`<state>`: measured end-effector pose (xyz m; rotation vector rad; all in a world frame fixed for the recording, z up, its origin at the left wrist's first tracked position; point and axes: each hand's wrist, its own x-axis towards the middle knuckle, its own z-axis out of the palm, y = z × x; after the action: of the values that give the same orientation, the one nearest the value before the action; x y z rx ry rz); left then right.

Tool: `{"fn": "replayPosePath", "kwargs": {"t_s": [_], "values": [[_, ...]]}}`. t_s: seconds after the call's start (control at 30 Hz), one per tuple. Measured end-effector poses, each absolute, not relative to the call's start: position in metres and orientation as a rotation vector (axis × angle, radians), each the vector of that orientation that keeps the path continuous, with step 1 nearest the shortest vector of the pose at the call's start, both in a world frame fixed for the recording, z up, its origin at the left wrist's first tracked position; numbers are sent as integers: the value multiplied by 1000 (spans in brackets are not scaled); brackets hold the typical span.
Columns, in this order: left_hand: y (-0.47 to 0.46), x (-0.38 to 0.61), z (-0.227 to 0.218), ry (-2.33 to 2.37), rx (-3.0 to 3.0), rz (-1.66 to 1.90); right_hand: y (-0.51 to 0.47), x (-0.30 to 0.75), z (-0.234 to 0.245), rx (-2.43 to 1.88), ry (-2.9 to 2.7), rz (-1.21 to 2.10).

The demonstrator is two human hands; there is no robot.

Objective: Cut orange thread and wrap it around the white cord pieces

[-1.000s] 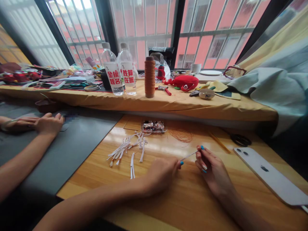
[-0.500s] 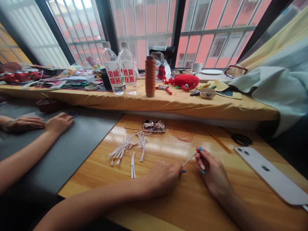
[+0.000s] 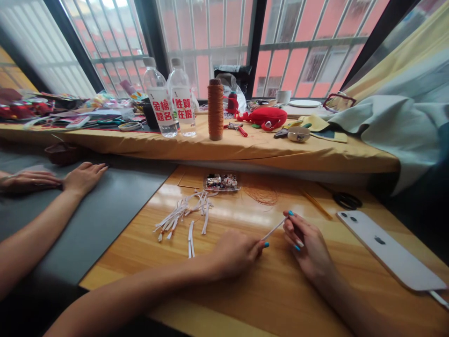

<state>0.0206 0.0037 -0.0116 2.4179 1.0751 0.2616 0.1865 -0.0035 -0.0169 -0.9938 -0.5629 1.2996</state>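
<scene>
A thin white cord [image 3: 274, 228] is stretched at a slant between my two hands, just above the wooden table. My left hand [image 3: 235, 253] pinches its lower end, the thumb pointing right and most of the fingers hidden behind the back of the hand. At the upper end, my right hand [image 3: 306, 241] grips the cord between thumb and forefinger, its other fingers curled. Beyond my left forearm lie a bunch of white strips [image 3: 180, 213], some with orange binding, and a separate pair of strips [image 3: 191, 239].
A clear box of beads [image 3: 222, 182], a coil of orange thread [image 3: 262, 195], a yellow stick [image 3: 317, 204], scissors [image 3: 347, 201] and a phone [image 3: 389, 250] lie around. Bottles [image 3: 160, 105] and a thread spool [image 3: 215, 110] stand on the ledge. Another person's hand [image 3: 83, 179] rests at left.
The view has shifted slightly. My hands keep the cord pinched at both ends, with slightly more of it showing between them. The other person's fingers have stretched out flatter.
</scene>
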Motion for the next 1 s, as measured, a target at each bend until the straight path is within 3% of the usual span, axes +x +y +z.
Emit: {"fn": "replayPosePath", "kwargs": {"t_s": [0.3,0.53,1.0], "values": [[9,22,-18,1018,2182,588,-3,193,-14,-961,-645,1382],[13,21,-16,921,2079,688,-5,189,-15,-918,-700,1536],[13,21,-25,929,2217,865,-7,182,-17,-1049,-749,1523]]}}
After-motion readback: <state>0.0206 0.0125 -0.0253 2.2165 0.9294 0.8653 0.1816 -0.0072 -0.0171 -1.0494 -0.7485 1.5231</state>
